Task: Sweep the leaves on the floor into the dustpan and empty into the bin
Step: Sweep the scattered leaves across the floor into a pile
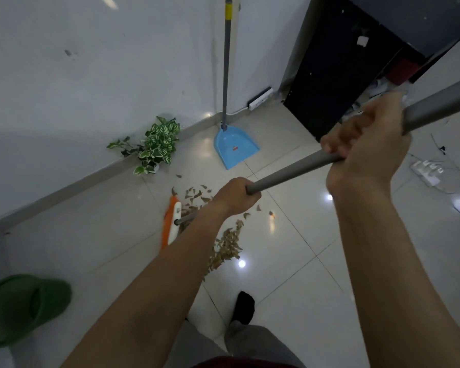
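Floor: glossy pale tiled floor (290, 235) against a white wall, dark doorway at upper right.
Leaves: dry brown leaves (225, 247) in a loose band on the tiles, partly hidden under the left forearm, well short of the pan.
Dustpan: light blue plastic dustpan (233, 148) on a grey upright pole, propped near the wall corner, mouth toward the leaves.
Broom: grey-handled broom with orange-and-white head (171, 224), head down beside the leaves.
Left hand (235, 193): grip clamped low on the handle.
Right hand (367, 144): grip clamped higher up.
Bin: none identifiable in view.
Risk, scatter: hard stroke likely flicking light leaves across slick tiles.
Risk, dustpan: unheld, liable to slide or tip when pushed.
Risk, plant: green variegated leafy plant (157, 144) close by, easily clipped.
Writing: small red label on the pan, illegible.
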`<action>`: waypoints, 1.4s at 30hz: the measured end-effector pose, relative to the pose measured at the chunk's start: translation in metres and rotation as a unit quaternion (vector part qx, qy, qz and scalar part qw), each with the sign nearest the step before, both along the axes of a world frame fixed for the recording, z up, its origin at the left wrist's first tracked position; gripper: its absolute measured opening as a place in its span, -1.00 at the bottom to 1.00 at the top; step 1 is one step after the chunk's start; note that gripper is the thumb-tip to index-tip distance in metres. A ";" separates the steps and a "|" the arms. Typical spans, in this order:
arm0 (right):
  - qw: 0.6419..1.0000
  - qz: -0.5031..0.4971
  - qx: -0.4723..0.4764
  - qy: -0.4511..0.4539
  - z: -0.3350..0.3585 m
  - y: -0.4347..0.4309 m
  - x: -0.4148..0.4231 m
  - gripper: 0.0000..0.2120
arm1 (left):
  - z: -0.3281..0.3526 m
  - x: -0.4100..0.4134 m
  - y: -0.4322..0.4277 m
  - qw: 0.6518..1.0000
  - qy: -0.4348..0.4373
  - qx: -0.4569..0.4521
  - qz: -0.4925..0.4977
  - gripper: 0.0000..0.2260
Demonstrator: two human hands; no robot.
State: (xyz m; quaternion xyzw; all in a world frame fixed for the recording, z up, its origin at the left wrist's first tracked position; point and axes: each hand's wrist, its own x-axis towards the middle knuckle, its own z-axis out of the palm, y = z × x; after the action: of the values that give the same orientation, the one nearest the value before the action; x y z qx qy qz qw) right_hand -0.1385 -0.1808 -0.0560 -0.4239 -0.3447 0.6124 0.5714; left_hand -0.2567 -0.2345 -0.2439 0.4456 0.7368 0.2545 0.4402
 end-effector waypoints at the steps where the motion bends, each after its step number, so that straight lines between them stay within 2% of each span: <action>1: 1.000 0.002 -0.006 0.006 0.000 0.007 0.006 -0.72 | 0.002 0.003 0.002 1.000 0.001 0.002 0.005 -0.67; 5: 0.998 0.044 -0.048 0.027 -0.015 0.018 0.013 -0.63 | -0.003 -0.001 -0.013 0.998 0.050 -0.004 0.035 -0.63; 11: 0.975 0.190 -0.107 0.032 -0.063 -0.005 -0.016 -0.65 | -0.044 -0.013 -0.082 0.982 0.104 -0.074 0.142 -0.64; 18: 0.932 0.354 -0.078 -0.018 -0.079 -0.029 -0.041 -0.56 | -0.081 0.019 -0.120 0.957 0.034 -0.082 0.278 -0.67; 21: 0.932 0.356 -0.060 -0.034 -0.063 -0.013 -0.042 -0.54 | -0.077 0.029 -0.100 0.947 0.005 -0.042 0.319 -0.71; 26: 0.945 0.324 -0.012 -0.041 -0.020 0.012 -0.042 -0.61 | -0.046 0.036 -0.051 0.938 -0.064 0.044 0.337 -0.69; 32: 0.946 0.317 0.055 -0.044 0.015 0.020 -0.040 -0.59 | -0.016 0.032 -0.018 0.947 -0.080 0.091 0.298 -0.64; 37: 0.948 0.308 0.070 -0.027 0.033 0.007 -0.050 -0.61 | 0.001 0.011 -0.029 0.962 -0.075 0.085 0.248 -0.64; 42: 0.960 0.277 0.035 -0.009 0.027 -0.017 -0.074 -0.63 | -0.001 -0.031 -0.064 0.972 -0.054 0.078 0.215 -0.62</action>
State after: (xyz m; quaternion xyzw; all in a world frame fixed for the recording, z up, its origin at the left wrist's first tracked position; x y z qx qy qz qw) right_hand -0.2124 -0.1974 -0.0286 -0.2967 -0.4750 0.7306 0.3907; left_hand -0.2875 -0.2989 -0.2451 0.2957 0.7681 0.4238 0.3782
